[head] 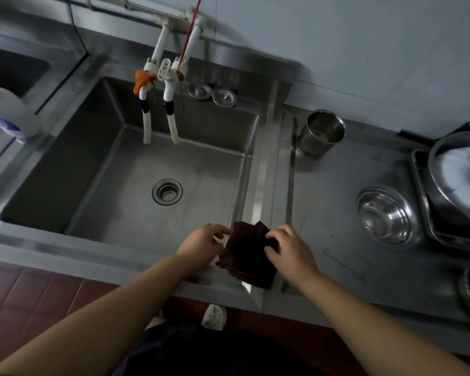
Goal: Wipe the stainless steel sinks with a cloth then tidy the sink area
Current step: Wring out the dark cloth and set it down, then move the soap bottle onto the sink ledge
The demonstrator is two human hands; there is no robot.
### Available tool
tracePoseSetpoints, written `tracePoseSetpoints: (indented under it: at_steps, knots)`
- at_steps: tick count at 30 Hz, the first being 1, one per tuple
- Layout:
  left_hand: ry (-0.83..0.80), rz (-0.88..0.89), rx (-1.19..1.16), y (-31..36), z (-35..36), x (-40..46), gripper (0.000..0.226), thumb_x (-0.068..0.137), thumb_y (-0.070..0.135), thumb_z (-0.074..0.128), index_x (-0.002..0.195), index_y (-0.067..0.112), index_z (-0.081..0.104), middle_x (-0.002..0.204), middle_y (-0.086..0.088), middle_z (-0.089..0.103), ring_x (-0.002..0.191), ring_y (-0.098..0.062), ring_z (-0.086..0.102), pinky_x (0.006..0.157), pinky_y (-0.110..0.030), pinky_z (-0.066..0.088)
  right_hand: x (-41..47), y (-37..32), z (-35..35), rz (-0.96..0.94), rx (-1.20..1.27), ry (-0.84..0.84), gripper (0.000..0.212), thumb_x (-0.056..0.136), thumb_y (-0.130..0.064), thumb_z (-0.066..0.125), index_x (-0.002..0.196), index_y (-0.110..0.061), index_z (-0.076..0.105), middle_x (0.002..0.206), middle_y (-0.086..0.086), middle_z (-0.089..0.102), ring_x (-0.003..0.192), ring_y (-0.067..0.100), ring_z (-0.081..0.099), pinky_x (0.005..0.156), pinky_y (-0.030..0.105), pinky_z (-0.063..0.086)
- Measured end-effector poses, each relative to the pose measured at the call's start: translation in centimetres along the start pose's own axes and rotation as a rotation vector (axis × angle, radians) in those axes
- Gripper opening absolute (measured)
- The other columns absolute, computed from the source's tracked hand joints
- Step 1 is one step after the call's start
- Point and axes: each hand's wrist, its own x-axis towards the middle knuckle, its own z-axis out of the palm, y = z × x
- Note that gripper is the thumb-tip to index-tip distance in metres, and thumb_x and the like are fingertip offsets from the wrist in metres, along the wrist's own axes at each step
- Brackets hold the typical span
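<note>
Closest to me, both forearms reach out over the counter's front edge. The right hand (288,249) curls its fingers and thumb onto the dark brown cloth (248,256), which lies folded on the sink's front right corner. The left hand (202,244) touches the cloth's left edge with loosely bent fingers; whether it pinches, I cannot tell. Beyond them sits the steel sink (98,158) with its drain strainer (167,191) and two hose-tipped taps (160,104). A white bottle (8,112) stands at left, its label too blurred to read. A steel cup (320,132) and bowl (384,215) sit at right.
</note>
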Motion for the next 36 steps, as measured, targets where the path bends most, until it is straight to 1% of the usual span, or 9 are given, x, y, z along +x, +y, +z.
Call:
tracePoseSetpoints:
  at_steps: [2,4,10,13,17,22,25,29,36]
  knots:
    - [0.052,-0.026,-0.001,-0.4,-2.1,-0.5,0.033,0.086,0.008,0.058,0.111,0.03,0.063,0.099,0.01,0.057,0.083,-0.008,0.059,0.069,-0.022,0.049,1.3,-1.2,-0.9,-0.006,-0.019,-0.005,0.023,0.089,-0.022,0.057,0.112,-0.021,0.059,0.11,-0.007,0.051,0.085,0.008,0.052,0.068,0.019,0.041]
    - [0.092,-0.06,-0.004,-0.9,-4.5,-1.4,0.027,0.087,0.012,0.058,0.107,0.03,0.064,0.094,0.01,0.06,0.082,-0.012,0.061,0.067,-0.025,0.05,2.9,-2.6,-1.7,-0.033,-0.049,-0.049,0.02,0.089,-0.02,0.054,0.107,-0.021,0.062,0.107,-0.006,0.055,0.094,0.013,0.054,0.072,0.024,0.041]
    - [0.221,-0.116,0.05,-2.5,-12.4,-5.7,0.021,0.087,0.019,0.059,0.105,0.029,0.065,0.093,0.008,0.062,0.085,-0.016,0.064,0.078,-0.032,0.052,6.6,-9.9,-2.7,-0.215,-0.195,-0.194,0.02,0.092,-0.025,0.049,0.107,-0.021,0.063,0.11,0.0,0.061,0.097,0.021,0.058,0.073,0.027,0.041]
    - [0.292,-0.137,0.075,-3.9,-16.2,-8.6,0.021,0.089,0.022,0.058,0.106,0.031,0.064,0.096,0.01,0.062,0.085,-0.012,0.063,0.081,-0.033,0.054,7.6,-15.2,-2.6,-0.311,-0.269,-0.222,0.021,0.092,-0.028,0.049,0.108,-0.022,0.061,0.113,0.001,0.06,0.099,0.023,0.057,0.077,0.031,0.045]
    - [0.375,-0.155,0.078,-6.9,-21.5,-13.4,0.022,0.09,0.023,0.057,0.11,0.03,0.063,0.099,0.01,0.061,0.088,-0.005,0.058,0.081,-0.025,0.049,8.3,-23.3,-1.7,-0.431,-0.327,-0.224,0.021,0.091,-0.03,0.049,0.106,-0.025,0.062,0.112,-0.001,0.061,0.099,0.023,0.058,0.077,0.031,0.045]
    - [0.492,-0.179,0.092,-12.6,-29.0,-21.0,0.024,0.088,0.021,0.059,0.111,0.024,0.065,0.103,0.007,0.063,0.095,-0.011,0.059,0.087,-0.029,0.048,8.5,-35.2,1.1,-0.509,-0.339,-0.22,0.017,0.087,-0.03,0.049,0.097,-0.027,0.063,0.108,0.0,0.065,0.098,0.025,0.059,0.076,0.032,0.046]
    - [0.571,-0.206,0.066,-17.2,-33.5,-25.8,0.021,0.086,0.02,0.06,0.105,0.024,0.067,0.096,0.009,0.063,0.088,-0.01,0.059,0.082,-0.026,0.046,8.2,-42.7,3.8,-0.525,-0.319,-0.232,0.017,0.087,-0.031,0.05,0.097,-0.027,0.063,0.106,-0.001,0.066,0.096,0.023,0.06,0.075,0.03,0.046]
    - [0.668,-0.239,0.044,-23.1,-38.4,-30.6,0.018,0.085,0.016,0.062,0.1,0.024,0.069,0.093,0.008,0.066,0.088,-0.011,0.061,0.086,-0.03,0.048,8.0,-50.7,7.1,-0.535,-0.247,-0.246,0.017,0.091,-0.032,0.051,0.102,-0.025,0.062,0.102,-0.002,0.065,0.091,0.016,0.059,0.074,0.028,0.046]
    - [0.664,-0.237,0.029,-27.7,-43.2,-32.3,0.021,0.085,0.018,0.061,0.103,0.025,0.068,0.098,0.008,0.066,0.092,-0.01,0.06,0.084,-0.029,0.048,9.3,-55.6,8.7,-0.378,-0.186,-0.208,0.012,0.091,-0.032,0.052,0.093,-0.027,0.063,0.091,-0.007,0.064,0.082,0.009,0.058,0.068,0.024,0.047]
